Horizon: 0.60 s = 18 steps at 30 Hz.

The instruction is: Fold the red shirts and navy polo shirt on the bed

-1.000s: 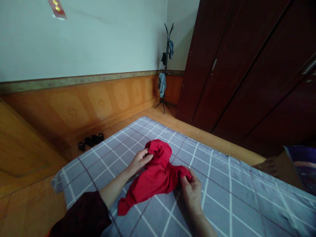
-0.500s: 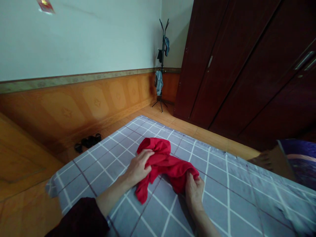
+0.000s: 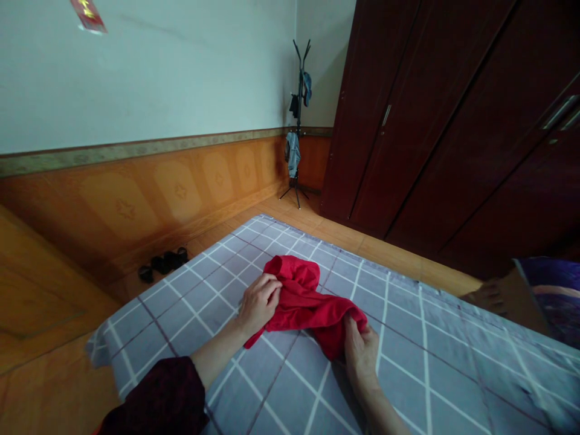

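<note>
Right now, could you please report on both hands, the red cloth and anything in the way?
Left hand and right hand both gripping red cloth. Cloth bunched, over checked bedspread. No obstruction visible between hands.

Single head-worn view, looking forward and down over bed (image 3: 399,350) toward room corner; bed nearest.

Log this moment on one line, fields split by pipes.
left hand: grips red cloth | right hand: grips its other end | cloth: bunched, over checked bedspread | coat rack: beyond, in corner
</note>
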Each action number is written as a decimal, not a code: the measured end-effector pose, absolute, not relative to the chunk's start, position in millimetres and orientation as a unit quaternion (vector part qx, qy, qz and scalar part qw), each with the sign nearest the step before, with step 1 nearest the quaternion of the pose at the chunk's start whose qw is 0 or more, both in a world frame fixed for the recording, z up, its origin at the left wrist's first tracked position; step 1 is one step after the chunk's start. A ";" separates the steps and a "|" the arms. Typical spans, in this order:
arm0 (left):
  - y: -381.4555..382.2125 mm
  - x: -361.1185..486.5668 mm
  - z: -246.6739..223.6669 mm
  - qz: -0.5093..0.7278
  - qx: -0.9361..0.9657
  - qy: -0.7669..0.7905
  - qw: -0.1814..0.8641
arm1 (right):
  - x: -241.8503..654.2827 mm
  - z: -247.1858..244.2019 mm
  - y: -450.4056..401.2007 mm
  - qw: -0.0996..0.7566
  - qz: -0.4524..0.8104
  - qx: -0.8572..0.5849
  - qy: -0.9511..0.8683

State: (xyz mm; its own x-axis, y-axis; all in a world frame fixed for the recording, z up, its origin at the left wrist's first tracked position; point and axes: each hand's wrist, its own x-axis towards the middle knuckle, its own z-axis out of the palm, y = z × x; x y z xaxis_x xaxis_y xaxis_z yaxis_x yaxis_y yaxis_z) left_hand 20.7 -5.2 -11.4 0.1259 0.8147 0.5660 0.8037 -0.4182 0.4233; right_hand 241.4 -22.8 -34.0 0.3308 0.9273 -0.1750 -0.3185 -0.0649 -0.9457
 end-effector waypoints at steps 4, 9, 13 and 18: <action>-6.8 23.6 -11.0 0.342 0.785 0.515 0.038 | 240.8 -31.0 -23.1 0.626 0.495 -0.522 -0.300; -3.5 23.3 -18.6 0.329 0.782 0.528 0.040 | 239.8 -27.3 -23.4 0.619 0.481 -0.540 -0.306; -2.8 20.7 -21.4 0.326 0.796 0.508 0.051 | 241.9 -37.9 -21.5 0.607 0.490 -0.539 -0.318; -3.5 15.3 -12.3 0.345 0.798 0.492 0.042 | 246.0 -48.4 -20.2 0.603 0.447 -0.541 -0.381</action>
